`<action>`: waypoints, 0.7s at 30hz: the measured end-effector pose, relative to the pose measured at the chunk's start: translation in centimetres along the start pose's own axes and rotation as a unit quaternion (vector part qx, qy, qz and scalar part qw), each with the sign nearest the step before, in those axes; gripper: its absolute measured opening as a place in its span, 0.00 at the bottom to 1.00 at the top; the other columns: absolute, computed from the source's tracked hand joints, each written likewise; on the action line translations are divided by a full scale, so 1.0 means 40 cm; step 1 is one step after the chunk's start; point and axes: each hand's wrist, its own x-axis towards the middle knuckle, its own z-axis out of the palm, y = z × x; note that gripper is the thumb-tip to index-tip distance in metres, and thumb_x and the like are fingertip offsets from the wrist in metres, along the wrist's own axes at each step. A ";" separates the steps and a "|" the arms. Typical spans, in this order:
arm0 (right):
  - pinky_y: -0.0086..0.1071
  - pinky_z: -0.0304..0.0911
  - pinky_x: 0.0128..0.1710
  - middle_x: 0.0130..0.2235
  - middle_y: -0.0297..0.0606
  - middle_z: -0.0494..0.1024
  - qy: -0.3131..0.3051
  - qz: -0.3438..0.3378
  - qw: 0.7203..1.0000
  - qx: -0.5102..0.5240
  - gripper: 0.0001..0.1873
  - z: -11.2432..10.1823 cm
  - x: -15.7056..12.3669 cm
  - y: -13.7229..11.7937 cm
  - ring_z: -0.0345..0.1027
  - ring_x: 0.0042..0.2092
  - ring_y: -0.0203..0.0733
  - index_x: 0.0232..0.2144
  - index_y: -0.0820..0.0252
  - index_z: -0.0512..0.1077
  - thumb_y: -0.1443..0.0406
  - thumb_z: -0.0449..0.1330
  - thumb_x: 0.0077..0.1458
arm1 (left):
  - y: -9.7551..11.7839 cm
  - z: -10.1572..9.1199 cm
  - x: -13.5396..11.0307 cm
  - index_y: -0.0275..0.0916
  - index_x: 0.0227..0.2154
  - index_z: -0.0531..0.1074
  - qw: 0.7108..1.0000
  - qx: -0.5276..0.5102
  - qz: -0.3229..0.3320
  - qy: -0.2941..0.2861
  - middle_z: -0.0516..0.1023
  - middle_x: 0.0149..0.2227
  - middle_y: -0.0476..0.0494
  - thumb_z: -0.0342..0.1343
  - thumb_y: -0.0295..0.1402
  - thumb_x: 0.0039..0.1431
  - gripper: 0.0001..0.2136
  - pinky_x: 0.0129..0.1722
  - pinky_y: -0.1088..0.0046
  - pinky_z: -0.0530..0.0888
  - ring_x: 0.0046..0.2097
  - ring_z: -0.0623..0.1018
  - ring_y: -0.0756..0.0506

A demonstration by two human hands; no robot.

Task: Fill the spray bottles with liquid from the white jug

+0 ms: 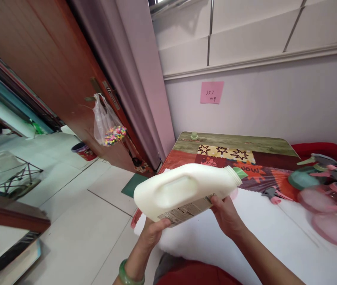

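Observation:
Both of my hands hold a large white detergent bottle with a moulded handle, lying nearly on its side. Its open neck, with a green spout, points right. My left hand grips the base end, thumb on the printed label. Closer to the neck, my right hand supports the label side from below. Something pale pink shows just under the neck, mostly hidden. A pale green cap sits at the table's far left corner. Right of the bottle, a grey and pink spray head with a thin tube lies on white cloth.
A patterned table stands against the wall, partly under a white covering. Pink spray bottles and a teal spray bottle are at the right, near a red basin. A plastic bag hangs from the door handle.

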 end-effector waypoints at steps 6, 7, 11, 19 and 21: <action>0.46 0.78 0.46 0.55 0.45 0.82 0.052 -0.037 0.994 -0.088 0.35 0.002 -0.015 -0.001 0.77 0.53 0.55 0.57 0.53 0.74 0.49 0.75 0.51 | 0.009 -0.039 -0.010 0.37 0.51 0.82 0.997 0.030 0.006 0.072 0.86 0.50 0.33 0.78 0.35 0.36 0.33 0.57 0.50 0.79 0.55 0.83 0.27; 0.46 0.78 0.47 0.57 0.45 0.80 0.064 -0.051 0.993 -0.088 0.33 0.003 -0.020 0.002 0.77 0.53 0.54 0.57 0.52 0.73 0.49 0.74 0.52 | 0.011 -0.049 -0.010 0.37 0.50 0.82 0.996 0.036 0.004 0.078 0.86 0.50 0.33 0.79 0.34 0.36 0.33 0.57 0.52 0.80 0.55 0.83 0.28; 0.47 0.77 0.50 0.63 0.43 0.74 0.075 -0.067 0.994 -0.049 0.33 0.004 -0.028 0.023 0.77 0.54 0.52 0.61 0.48 0.71 0.51 0.72 0.55 | 0.016 -0.083 -0.002 0.39 0.48 0.82 0.988 0.070 0.019 0.139 0.87 0.48 0.36 0.80 0.33 0.32 0.33 0.51 0.60 0.83 0.51 0.85 0.32; 0.45 0.74 0.52 0.69 0.40 0.68 0.027 -0.044 0.999 -0.011 0.38 -0.026 -0.012 0.049 0.74 0.58 0.52 0.67 0.41 0.66 0.51 0.70 0.56 | 0.035 -0.103 0.049 0.43 0.56 0.77 0.980 0.139 0.009 0.143 0.87 0.46 0.42 0.81 0.37 0.31 0.42 0.55 0.54 0.81 0.53 0.83 0.32; 0.44 0.74 0.51 0.69 0.40 0.69 0.025 -0.050 0.998 -0.013 0.39 -0.031 -0.012 0.043 0.75 0.57 0.52 0.67 0.40 0.66 0.51 0.70 0.56 | 0.041 -0.104 0.058 0.42 0.58 0.75 0.977 0.160 -0.003 0.140 0.87 0.46 0.41 0.81 0.38 0.31 0.44 0.57 0.50 0.80 0.53 0.83 0.31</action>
